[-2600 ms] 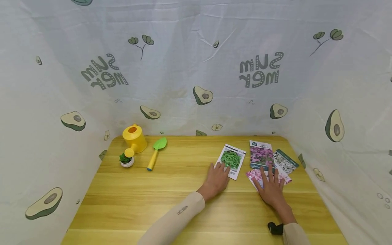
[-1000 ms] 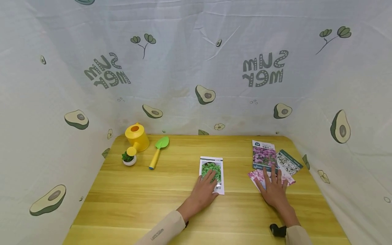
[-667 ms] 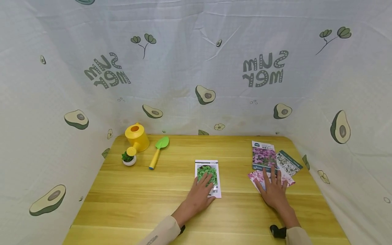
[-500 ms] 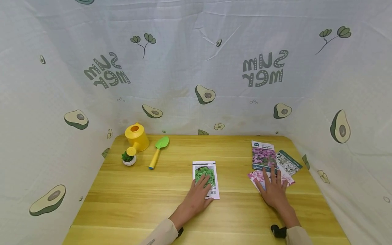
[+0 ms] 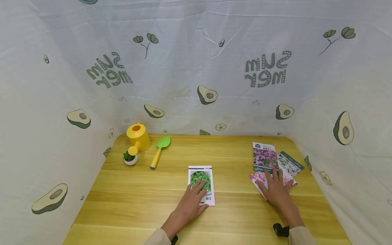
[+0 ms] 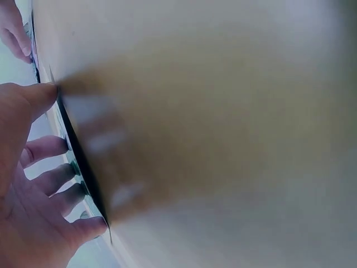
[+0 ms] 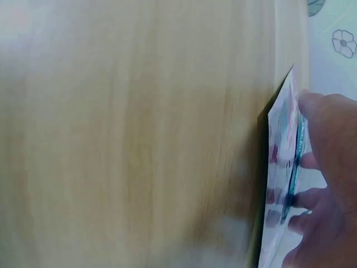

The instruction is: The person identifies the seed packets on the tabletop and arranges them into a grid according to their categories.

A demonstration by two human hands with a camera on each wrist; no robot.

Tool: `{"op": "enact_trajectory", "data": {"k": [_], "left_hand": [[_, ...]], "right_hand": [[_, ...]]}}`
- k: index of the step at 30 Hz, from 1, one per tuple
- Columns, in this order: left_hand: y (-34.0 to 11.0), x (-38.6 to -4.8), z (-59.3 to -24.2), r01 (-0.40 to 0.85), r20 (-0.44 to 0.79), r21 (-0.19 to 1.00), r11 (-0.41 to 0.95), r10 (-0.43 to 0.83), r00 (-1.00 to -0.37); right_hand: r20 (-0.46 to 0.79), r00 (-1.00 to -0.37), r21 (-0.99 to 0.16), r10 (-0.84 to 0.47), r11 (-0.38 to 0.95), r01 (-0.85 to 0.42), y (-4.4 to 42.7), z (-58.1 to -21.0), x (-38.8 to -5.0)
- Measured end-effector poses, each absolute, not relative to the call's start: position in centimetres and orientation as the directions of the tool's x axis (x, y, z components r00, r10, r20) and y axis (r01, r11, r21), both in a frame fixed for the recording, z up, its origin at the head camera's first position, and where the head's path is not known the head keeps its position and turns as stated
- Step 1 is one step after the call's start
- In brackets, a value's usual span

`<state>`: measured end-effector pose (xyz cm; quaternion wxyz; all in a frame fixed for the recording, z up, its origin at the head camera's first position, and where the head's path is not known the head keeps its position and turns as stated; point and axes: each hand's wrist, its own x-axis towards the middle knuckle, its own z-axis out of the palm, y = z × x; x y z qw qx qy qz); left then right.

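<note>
Head view: your left hand [image 5: 189, 203], fingers apart, rests on the leafy packet [image 5: 201, 176] mid-desk [image 5: 239, 204], its long side running away from you, striped end far; the pink packet [image 5: 259, 177] lies under your right hand [image 5: 278, 192], fingers apart.

Bright, even light fills the head view; the table [image 5: 232, 217] has a soft sheen. The left-wrist view is hazy and blurred. Glare whitens the right-wrist view's upper left.

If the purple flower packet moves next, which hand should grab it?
Probably the right hand: its fingers reach the near edge of the purple flower packet, while the left hand, farther away, rests on the green leafy packet.
</note>
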<state>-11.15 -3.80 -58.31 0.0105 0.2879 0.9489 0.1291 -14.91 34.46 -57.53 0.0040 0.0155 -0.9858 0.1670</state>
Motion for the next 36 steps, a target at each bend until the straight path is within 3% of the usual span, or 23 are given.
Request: {"op": "enact_trajectory", "data": {"k": [10,22,36], "left_hand": [[-4.8,-10.5,-58.5,0.540,0.093,0.338,0.771,0.544,-0.834],[-6.3,-8.9,-58.5,0.529,0.113,0.377,0.760,0.530,-0.841],[-8.3,-6.7,-58.6,0.519,0.126,0.478,0.708,0.530,-0.839]], "right_hand": [[0.189,-0.981,-0.329,-0.039,0.939,-0.101,35.2,-56.9,-17.2],[0.022,-0.997,-0.395,-0.074,0.915,-0.077,36.5,-56.0,-21.7],[-0.006,-0.997,-0.370,-0.075,0.927,-0.067,36.4,-57.5,-22.2]]}}
